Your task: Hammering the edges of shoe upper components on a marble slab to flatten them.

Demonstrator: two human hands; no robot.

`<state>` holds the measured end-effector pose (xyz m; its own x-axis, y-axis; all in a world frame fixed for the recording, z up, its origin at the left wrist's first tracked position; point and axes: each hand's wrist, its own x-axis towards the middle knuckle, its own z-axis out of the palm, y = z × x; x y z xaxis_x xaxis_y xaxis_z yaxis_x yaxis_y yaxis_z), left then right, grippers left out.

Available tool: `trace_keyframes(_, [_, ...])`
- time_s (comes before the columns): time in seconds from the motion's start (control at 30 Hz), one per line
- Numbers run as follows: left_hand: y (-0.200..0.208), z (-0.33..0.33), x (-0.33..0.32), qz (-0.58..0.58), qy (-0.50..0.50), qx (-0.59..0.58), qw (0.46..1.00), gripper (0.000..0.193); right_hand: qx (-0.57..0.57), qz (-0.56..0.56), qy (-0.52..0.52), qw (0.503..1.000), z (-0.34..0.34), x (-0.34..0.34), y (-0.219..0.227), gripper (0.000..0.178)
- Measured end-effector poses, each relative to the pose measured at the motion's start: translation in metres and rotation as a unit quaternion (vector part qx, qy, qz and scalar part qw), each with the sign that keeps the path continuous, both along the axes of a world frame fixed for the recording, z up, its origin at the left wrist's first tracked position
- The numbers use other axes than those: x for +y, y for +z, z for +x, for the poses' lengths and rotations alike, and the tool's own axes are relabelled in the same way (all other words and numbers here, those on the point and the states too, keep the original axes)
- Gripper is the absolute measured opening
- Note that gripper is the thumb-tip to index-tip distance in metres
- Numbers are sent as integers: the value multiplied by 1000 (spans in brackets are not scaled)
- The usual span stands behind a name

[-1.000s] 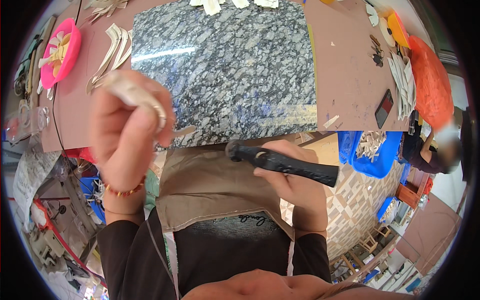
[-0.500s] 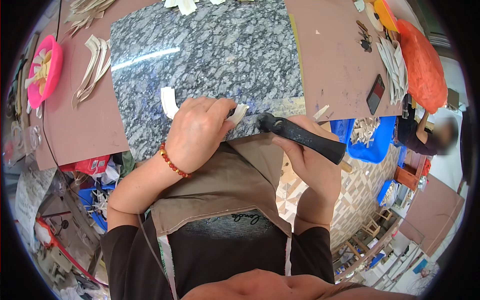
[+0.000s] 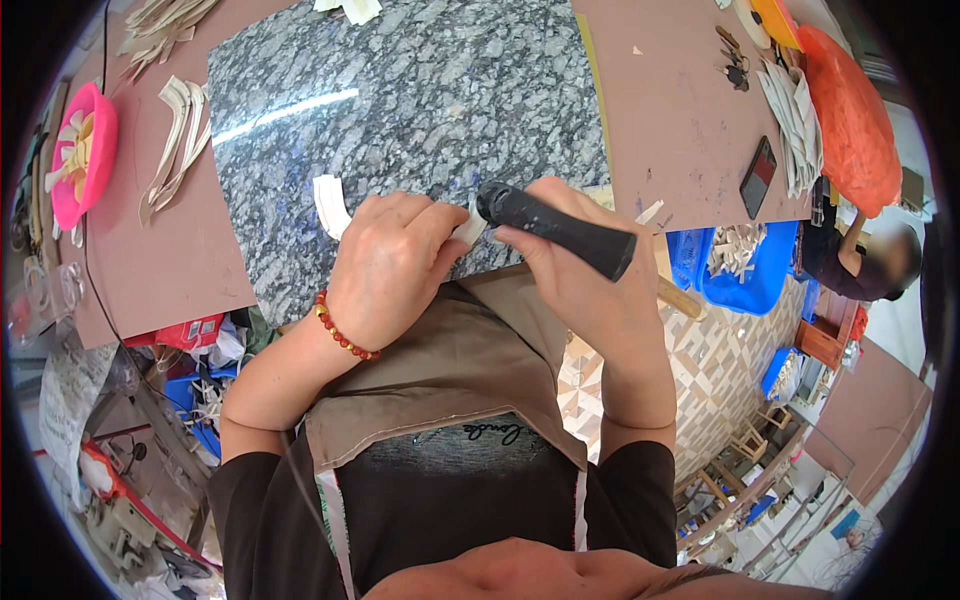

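Note:
My left hand [image 3: 390, 255], with a red bead bracelet at the wrist, is closed on a curved cream strip [image 3: 334, 205] lying at the near edge of the dark speckled stone slab [image 3: 410, 110]. One end of the strip shows left of my fingers. A pale folded end [image 3: 470, 228] shows at my fingertips, though my hand hides the middle. My right hand [image 3: 590, 260] grips a black-headed hammer [image 3: 560, 228] with a wooden handle. Its rounded face is right beside the pale end; whether they touch I cannot tell. The wide end of the head points toward my right forearm.
More pale strips [image 3: 170, 145] lie left of the slab, near a pink basin [image 3: 100, 155] of cream pieces. To the right are a phone [image 3: 758, 178], keys [image 3: 735, 72], a stack of pale pieces [image 3: 792, 130], a red bag [image 3: 850, 120] and a blue bin [image 3: 750, 275]. Another person [image 3: 865, 260] sits far right.
My right hand has brought the hammer left, its face now beside the pale end at my left fingertips. My left hand has stayed almost in place. The view has shifted slightly.

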<state>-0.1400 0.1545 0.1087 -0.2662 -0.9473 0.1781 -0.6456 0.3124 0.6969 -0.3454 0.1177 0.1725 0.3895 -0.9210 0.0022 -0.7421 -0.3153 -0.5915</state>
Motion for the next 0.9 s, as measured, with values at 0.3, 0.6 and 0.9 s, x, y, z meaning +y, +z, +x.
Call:
trace_keyframes(0.3, [-10,5,11,-141,-60,-44,987,39,-3,22,-6,1000,-5,-1,-5,25])
trace_keyframes(0.6, [4,4,4,-106,-114,-114,981,38,-53,-24,25,998,1,6,3,19])
trace_keyframes(0.9, [-1,4,4,-69,-72,-59,993,25,-48,-12,1,999,3,3,5,18])
